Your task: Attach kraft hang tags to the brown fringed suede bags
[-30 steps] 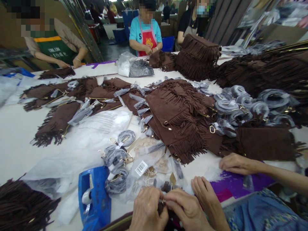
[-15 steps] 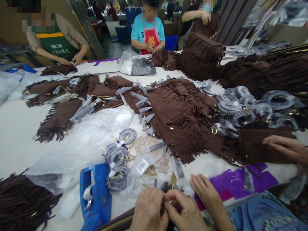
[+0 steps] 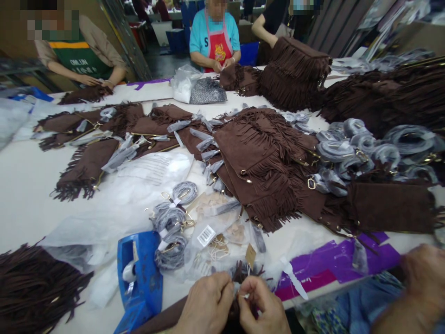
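Observation:
At the bottom middle, my left hand (image 3: 206, 301) is closed on a brown bag (image 3: 170, 317) near the table edge; its fingertips hide the exact spot gripped. Close beside it my right hand (image 3: 262, 306) pinches a thin white string. A small tan hang tag (image 3: 250, 255) stands up on this string, just above my fingers. Dark brown fringe (image 3: 239, 269) shows behind my fingertips. Left of my hands stands a blue tape dispenser (image 3: 142, 273) with a roll in it.
Wrapped straps (image 3: 172, 250) and a barcoded clear bag (image 3: 206, 235) lie ahead. Brown fringed bags (image 3: 260, 157) pile up mid-table. Purple plastic (image 3: 340, 264) and a white strip (image 3: 295, 279) lie to the right. A co-worker's blurred hand (image 3: 424, 273) is at far right; other people stand opposite.
The co-worker's hands at right have left the purple plastic and the brown bag, uncovering the white strip. My right hand has drawn the white string into view, and the tag has turned.

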Demonstrator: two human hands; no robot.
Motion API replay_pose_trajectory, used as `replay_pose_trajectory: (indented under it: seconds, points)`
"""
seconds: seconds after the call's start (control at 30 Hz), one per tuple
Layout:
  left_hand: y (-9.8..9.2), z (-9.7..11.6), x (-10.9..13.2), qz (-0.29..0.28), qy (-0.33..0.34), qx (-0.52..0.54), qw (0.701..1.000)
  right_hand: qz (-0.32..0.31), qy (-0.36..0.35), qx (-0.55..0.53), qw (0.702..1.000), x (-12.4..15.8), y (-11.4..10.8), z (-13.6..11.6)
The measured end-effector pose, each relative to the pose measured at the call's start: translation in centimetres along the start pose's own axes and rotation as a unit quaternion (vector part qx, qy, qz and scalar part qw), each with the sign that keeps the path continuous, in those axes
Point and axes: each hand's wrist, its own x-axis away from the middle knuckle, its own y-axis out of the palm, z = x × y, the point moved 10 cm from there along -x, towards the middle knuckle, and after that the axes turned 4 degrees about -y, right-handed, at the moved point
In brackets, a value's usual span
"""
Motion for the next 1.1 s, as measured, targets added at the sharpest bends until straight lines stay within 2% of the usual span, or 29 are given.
replay_pose_trajectory:
  seconds: [0.1, 0.27, 0.5, 0.7, 0.93, 1.1]
  points:
    - [0.6, -0.7, -0.6, -0.038, -0.050, 0.013, 0.998, -0.006, 0.006, 0.003, 1.000, 0.5, 0.5, 0.5]
    - [1.7, -1.5, -0.8, -0.098, -0.085, 0.095, 0.987, -0.031, 0.016, -0.022, 0.999, 0.9, 1.2, 0.9]
    - [3.0, -2.0, -1.0, -0.163, -0.129, 0.097, 0.973, -0.064, 0.041, -0.049, 0.996, 1.8, 1.9, 2.0]
    - [5.9, -3.0, 0.1, -0.254, -0.209, 0.157, 0.931, -0.144, 0.089, -0.071, 0.983, 2.9, 3.0, 3.0]
    - [7.3, -3.3, 0.0, -0.240, -0.189, 0.223, 0.926, -0.188, 0.152, -0.082, 0.967, 3.0, 1.9, 2.1]
    - [6.2, -2.9, 0.3, -0.199, -0.180, 0.265, 0.926, -0.200, 0.147, -0.128, 0.960, 3.0, 1.7, 1.8]
